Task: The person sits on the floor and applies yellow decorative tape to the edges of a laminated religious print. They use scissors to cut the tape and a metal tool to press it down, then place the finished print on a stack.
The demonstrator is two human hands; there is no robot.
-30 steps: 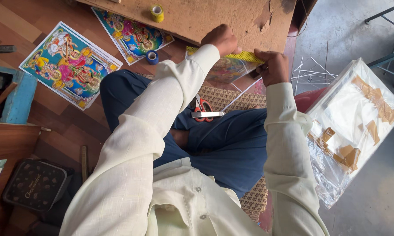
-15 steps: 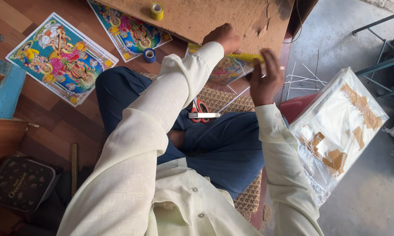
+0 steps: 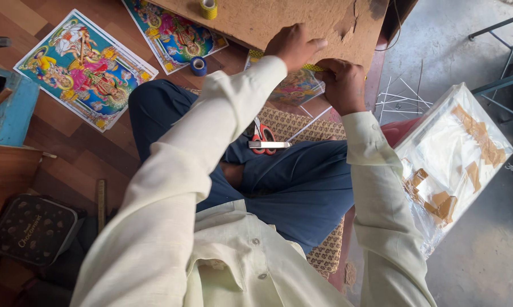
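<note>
The board [image 3: 279,20] looks like rough, matt fibreboard, chipped at one edge. The colourful prints [image 3: 83,68] are glossy paper, the floor [image 3: 80,153] smooth varnished wood. The bundle [image 3: 455,153] seems wrapped in shiny clear plastic; the scissors [image 3: 266,140] have metal blades and red plastic handles.

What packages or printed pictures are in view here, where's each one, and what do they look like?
Clear plastic package: right, on grey floor; rectangular, brown tape patches.
Dark tin: bottom left; rounded rectangle, pale dots.
Large print: upper left floor; rectangular, multicoloured, white border.
Second print: top centre, partly under brown board.
Small wrapped print: under both hands.
</note>
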